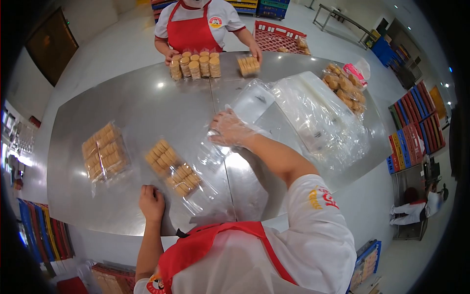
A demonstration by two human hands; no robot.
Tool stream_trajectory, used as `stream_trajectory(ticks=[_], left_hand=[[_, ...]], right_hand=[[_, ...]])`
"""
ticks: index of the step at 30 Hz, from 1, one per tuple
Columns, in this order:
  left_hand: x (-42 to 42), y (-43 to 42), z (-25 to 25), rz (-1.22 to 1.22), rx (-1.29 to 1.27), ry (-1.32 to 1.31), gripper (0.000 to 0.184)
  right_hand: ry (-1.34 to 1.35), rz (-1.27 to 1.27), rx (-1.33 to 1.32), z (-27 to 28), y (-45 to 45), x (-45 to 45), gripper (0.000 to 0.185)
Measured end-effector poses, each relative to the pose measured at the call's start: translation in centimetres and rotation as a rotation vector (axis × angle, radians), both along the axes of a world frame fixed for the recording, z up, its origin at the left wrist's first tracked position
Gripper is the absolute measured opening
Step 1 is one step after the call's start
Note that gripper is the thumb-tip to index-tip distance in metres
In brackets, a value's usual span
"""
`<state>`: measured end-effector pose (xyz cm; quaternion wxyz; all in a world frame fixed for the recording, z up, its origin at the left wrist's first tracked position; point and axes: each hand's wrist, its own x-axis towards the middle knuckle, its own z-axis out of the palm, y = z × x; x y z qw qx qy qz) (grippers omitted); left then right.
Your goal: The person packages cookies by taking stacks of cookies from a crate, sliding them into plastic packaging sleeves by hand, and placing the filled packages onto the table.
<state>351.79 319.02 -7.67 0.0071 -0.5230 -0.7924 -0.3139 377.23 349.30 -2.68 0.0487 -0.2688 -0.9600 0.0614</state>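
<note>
My right hand (227,128), in a clear plastic glove, is bent over the middle of the steel table with its fingers curled on a clear plastic bag (213,156). Part of that bag is hidden under the hand. Resting near the table's front edge, my left hand (152,202) is bare and closed, with nothing seen in it. Beside it lies a clear pack of round biscuits (182,179) in stacked rows, its loose plastic end toward me. Farther left is another flat biscuit pack (104,152).
A stack of clear bags (318,115) covers the table's right side, beside bagged biscuits (345,88). Across the table (161,103), a co-worker (203,24) has one hand by upright biscuit packs (195,65) and the other at a blurred pack (248,65). Behind stands a red crate (279,36).
</note>
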Motion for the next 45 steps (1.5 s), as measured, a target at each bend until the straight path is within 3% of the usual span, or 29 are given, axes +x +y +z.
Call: stream_trajectory(ticks=[6, 10, 13, 16, 18, 24, 33, 36, 45], left_hand=[[0.1, 0.2, 0.0, 0.011, -0.005, -0.008, 0.006], [-0.1, 0.3, -0.1, 0.008, -0.013, 0.006, 0.007], [-0.1, 0.8, -0.3, 0.009, 0.005, 0.002, 0.008], [0.3, 0.9, -0.5, 0.025, 0.001, -0.004, 0.009], [0.3, 1.4, -0.6, 0.032, 0.009, 0.009, 0.008], [0.0, 1.2, -0.8, -0.013, 0.031, 0.042, 0.007], [0.2, 1.1, -0.7, 0.004, 0.064, 0.012, 0.008], [0.2, 1.0, -0.4, 0.031, 0.014, 0.001, 0.008], [-0.2, 0.7, -1.6, 0.044, 0.059, 0.061, 0.008]], right_hand=[[0.039, 0.14, -0.062, 0.5, -1.9, 3.6, 0.043], [0.0, 0.168, -0.067, 0.3, -2.5, 4.1, 0.051], [0.365, 0.059, -0.084, -0.6, -3.2, 5.4, 0.049], [0.61, -0.421, -0.08, 0.9, -3.9, 6.2, 0.039], [0.791, -0.579, -0.014, 1.2, -2.1, 8.1, 0.033], [0.814, -0.813, 0.09, -3.2, 3.4, 12.0, 0.023], [0.797, -0.792, 0.309, -4.5, 4.1, 11.7, 0.014], [0.857, -0.887, 0.165, -5.0, 4.2, 11.8, 0.012], [0.759, -0.94, 0.314, -7.9, 5.5, 12.1, 0.014]])
